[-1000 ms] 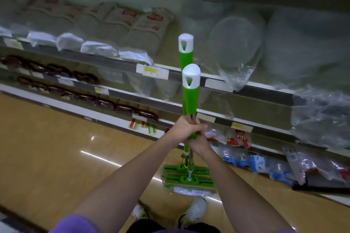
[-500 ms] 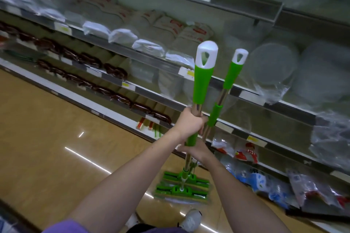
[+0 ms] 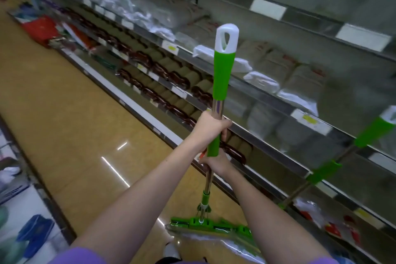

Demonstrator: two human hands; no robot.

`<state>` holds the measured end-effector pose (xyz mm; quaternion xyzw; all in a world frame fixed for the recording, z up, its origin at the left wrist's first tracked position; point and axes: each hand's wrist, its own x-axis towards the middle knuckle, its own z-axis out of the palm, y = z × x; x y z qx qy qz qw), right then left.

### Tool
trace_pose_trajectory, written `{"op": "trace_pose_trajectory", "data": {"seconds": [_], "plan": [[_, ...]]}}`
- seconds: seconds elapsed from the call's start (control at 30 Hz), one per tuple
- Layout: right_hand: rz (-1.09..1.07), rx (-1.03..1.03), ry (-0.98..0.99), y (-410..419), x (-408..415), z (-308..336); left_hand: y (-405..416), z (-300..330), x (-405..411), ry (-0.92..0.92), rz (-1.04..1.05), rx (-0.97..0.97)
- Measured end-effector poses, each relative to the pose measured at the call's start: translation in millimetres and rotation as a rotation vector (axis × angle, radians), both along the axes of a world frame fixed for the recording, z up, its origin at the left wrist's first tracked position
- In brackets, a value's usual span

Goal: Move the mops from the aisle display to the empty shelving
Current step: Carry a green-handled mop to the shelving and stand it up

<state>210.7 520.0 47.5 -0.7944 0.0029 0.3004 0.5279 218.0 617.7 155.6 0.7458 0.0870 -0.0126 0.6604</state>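
Carrying step: left hand [image 3: 211, 127] and right hand [image 3: 215, 162] both grip one mop [image 3: 221, 77] upright; second mop [image 3: 327, 170] leans on shelving [image 3: 276, 152]. Next, likely find the empty shelf.

Both hands [image 3: 211, 146] around upright mop [image 3: 222, 75]

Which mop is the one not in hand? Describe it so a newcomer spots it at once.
Start at the long run of metal shelving on the right of the aisle. Low at its right end, a second mop slants against the shelf edges, blurred. Unlike the upright mop that both hands hold, no hand touches it.
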Motion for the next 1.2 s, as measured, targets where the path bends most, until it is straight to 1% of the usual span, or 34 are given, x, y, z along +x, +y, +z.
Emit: {"op": "trace_pose_trajectory", "data": {"seconds": [0.2,0.3,0.37,0.43,0.53,0.67,0.77,0.97,1.03,1.2], "plan": [[0.131,0.010,-0.072,102,13,16,100,17,-7,-0.067,0.130,-0.154],[0.177,0.003,-0.107,146,19,21,145,19,-8,-0.133,0.176,-0.172],[0.181,0.019,-0.115,171,25,24,169,18,-7,-0.170,0.169,-0.163],[0.184,0.037,-0.127,199,35,26,194,14,-2,-0.181,0.167,-0.142],[0.225,0.034,-0.135,241,58,24,231,8,13,-0.184,0.251,-0.146],[0.304,0.061,-0.153,302,101,22,278,9,56,-0.212,0.439,-0.135],[0.334,0.106,-0.167,353,146,18,321,9,104,-0.182,0.548,-0.109],[0.398,0.173,-0.120,430,221,33,393,24,181,-0.076,0.598,-0.046],[0.424,0.197,-0.090,460,246,39,422,33,203,-0.075,0.626,-0.024],[0.581,0.164,-0.073,541,287,48,503,45,232,-0.070,0.713,-0.023]]}}
